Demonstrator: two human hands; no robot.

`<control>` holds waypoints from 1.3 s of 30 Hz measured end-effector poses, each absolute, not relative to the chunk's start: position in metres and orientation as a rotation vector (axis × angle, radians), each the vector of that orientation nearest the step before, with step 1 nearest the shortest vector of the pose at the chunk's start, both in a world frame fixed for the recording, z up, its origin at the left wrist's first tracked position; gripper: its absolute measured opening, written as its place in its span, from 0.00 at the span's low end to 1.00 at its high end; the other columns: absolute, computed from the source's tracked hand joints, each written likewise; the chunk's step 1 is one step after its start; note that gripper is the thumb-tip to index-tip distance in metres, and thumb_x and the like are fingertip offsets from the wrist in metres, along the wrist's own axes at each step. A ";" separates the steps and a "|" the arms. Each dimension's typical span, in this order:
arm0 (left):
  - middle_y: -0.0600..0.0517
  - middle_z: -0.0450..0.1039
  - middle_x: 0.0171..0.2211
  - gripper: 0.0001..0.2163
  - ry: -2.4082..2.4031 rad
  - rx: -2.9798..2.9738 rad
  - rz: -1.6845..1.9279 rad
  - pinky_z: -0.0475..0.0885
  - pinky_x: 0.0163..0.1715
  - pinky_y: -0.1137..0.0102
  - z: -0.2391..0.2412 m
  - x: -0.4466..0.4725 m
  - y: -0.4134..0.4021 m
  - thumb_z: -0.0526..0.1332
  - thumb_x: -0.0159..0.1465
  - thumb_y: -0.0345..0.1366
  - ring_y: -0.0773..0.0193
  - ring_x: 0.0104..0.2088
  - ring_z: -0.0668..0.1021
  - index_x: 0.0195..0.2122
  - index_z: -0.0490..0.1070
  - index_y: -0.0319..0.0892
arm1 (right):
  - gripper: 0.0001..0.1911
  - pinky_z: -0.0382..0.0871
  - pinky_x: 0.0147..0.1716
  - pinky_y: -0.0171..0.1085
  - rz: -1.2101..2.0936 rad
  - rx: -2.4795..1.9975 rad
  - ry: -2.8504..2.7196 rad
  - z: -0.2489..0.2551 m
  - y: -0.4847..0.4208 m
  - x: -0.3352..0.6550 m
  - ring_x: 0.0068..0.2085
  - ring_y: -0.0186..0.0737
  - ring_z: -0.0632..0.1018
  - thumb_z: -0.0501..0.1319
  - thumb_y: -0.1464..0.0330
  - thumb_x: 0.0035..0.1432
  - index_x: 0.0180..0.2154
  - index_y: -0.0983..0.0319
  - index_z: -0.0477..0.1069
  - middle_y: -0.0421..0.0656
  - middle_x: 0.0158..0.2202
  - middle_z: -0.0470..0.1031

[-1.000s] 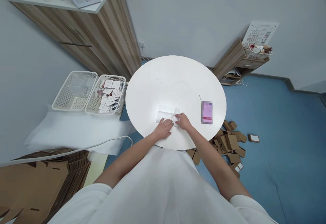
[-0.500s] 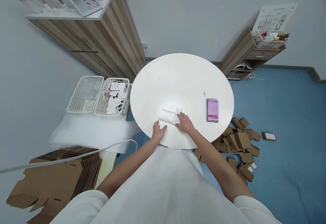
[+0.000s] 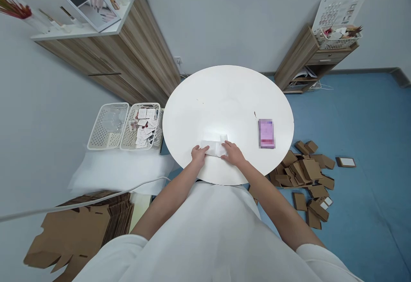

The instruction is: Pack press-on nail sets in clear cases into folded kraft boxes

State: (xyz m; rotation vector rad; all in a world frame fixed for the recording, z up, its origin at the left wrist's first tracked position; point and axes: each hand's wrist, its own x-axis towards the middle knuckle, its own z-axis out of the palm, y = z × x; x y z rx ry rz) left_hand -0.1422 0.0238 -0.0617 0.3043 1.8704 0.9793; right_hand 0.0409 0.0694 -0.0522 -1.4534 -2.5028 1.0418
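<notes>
Near the front edge of the round, white table (image 3: 231, 89), a narrow, white bundle of thin sheeting (image 3: 212, 148) lies between two hands: the left hand (image 3: 198, 154) pinches its left end, the right hand (image 3: 233, 153) grasps its right. Rolling looks mostly done; a small, white flap (image 3: 224, 137) protrudes, apparently untucked.

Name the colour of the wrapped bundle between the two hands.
The bundle is white, as the head view shows.
</notes>
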 end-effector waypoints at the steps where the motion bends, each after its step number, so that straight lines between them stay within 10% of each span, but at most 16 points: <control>1: 0.42 0.66 0.47 0.26 1.821 0.321 0.996 0.72 0.34 0.70 -0.058 -0.142 0.022 0.64 0.51 0.39 0.63 0.39 0.74 0.50 0.58 0.40 | 0.31 0.57 0.49 0.45 1.036 -1.444 -2.506 -0.053 0.069 0.041 0.54 0.49 0.61 0.62 0.63 0.47 0.54 0.58 0.57 0.47 0.59 0.54; 13: 0.55 0.67 0.25 0.13 1.752 0.929 0.864 0.69 0.29 0.70 -0.043 -0.118 0.031 0.64 0.48 0.35 0.70 0.24 0.70 0.34 0.68 0.40 | 0.31 0.60 0.45 0.44 1.024 -1.531 -2.421 -0.052 0.071 0.033 0.53 0.50 0.59 0.65 0.63 0.41 0.49 0.56 0.61 0.47 0.55 0.54; 26: 0.46 0.64 0.40 0.22 1.620 1.742 0.387 0.68 0.41 0.63 -0.043 -0.094 0.012 0.53 0.50 0.24 0.58 0.41 0.69 0.48 0.65 0.40 | 0.20 0.64 0.38 0.34 1.542 -1.591 -1.922 -0.050 0.077 0.034 0.38 0.36 0.70 0.57 0.69 0.48 0.46 0.58 0.66 0.43 0.42 0.64; 39: 0.44 0.62 0.46 0.20 1.537 1.849 0.479 0.66 0.46 0.61 -0.037 -0.100 -0.005 0.54 0.56 0.33 0.57 0.46 0.67 0.51 0.57 0.40 | 0.08 0.58 0.28 0.34 1.204 -1.920 -1.968 -0.054 0.086 0.010 0.31 0.35 0.69 0.53 0.63 0.54 0.35 0.59 0.62 0.41 0.34 0.68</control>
